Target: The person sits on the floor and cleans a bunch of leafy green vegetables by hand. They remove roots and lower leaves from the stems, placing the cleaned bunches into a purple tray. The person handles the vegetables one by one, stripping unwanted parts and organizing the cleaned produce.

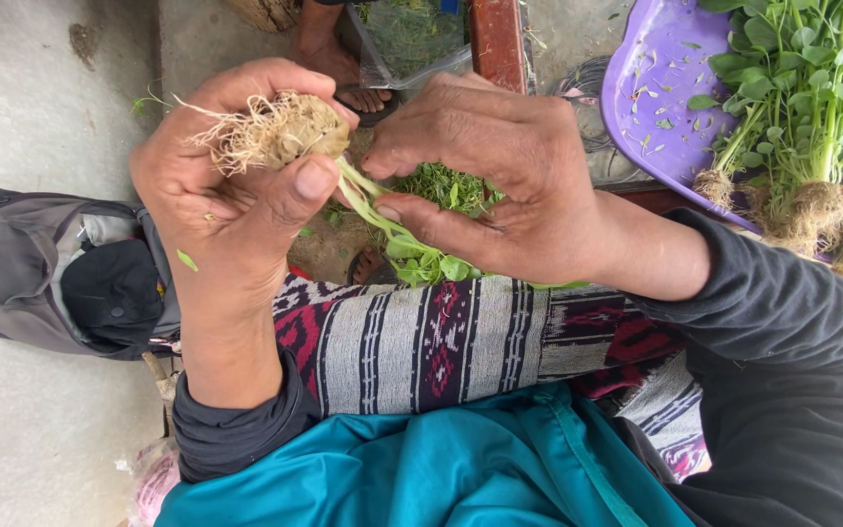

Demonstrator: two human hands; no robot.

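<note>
The left hand [236, 195] is clenched around a root clump [270, 132] of a leafy green plant, thumb pressed against its lower side, pale root threads fanning out toward the left. The right hand [500, 176] pinches the plant's pale green stems [373, 200] between thumb and fingers just beside the clump, and the leaves [431, 263] hang bunched under its palm. Both hands hover above the person's lap, which is covered by a striped woven cloth [441, 342] in grey, black and red, with a teal garment [441, 468] below it. Both forearms wear dark sleeves.

The surface all around is pale grey concrete floor [31, 98], worn and flecked with bits of leaf. A grey bag [41, 263] lies open on it at the left, a dark cap tucked inside. At the upper right a purple tray [656, 88] rests near a dark wooden edge, holding 1 heap of the same greens [812, 107], roots toward its rim. Beyond the hands, a loose pile of picked leaves [446, 185] lies on the ground, and a clear plastic bag [407, 44] of greens sits near another person's sandalled foot [339, 63].
</note>
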